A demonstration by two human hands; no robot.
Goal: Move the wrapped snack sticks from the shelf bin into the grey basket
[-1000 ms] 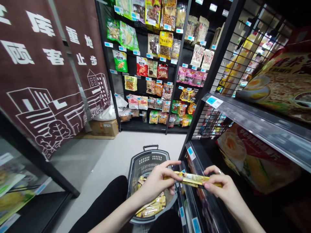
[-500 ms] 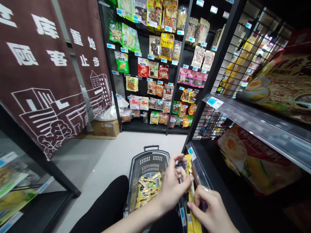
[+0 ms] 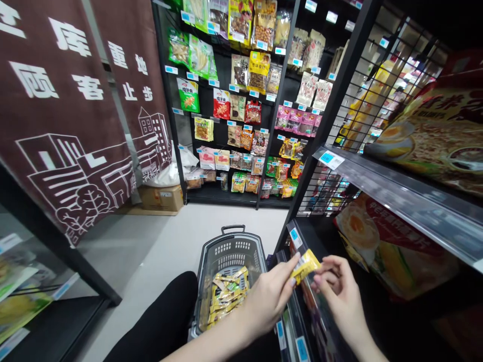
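Note:
My left hand [image 3: 266, 294] pinches a small yellow packet [image 3: 306, 265] at its left end, between thumb and fingers. At the packet's right end are the curled fingers of my right hand [image 3: 341, 296], thumb and fingertips drawn together on its edge. The packet hangs above the price-tagged front edge of a low shelf [image 3: 295, 237]. Left of my hands stands a grey shopping basket [image 3: 260, 251] with an upright handle. Several similar yellow packets [image 3: 228, 294] lie loosely piled in it. My left forearm passes over the basket's near right side and hides part of it.
At right, a shelf edge [image 3: 396, 188] juts out above a large red bag [image 3: 381, 236]. Snack bags hang on the back rack [image 3: 260, 120]. A brown curtain [image 3: 71, 115] hangs at left, near a cardboard box [image 3: 160, 198]. My black-clad knee [image 3: 169, 301] is beside the basket.
The yellow packet has gone from lying lengthwise along the shelf edge to being lifted and turned between my hands. My right hand has moved up and right, my left slightly down.

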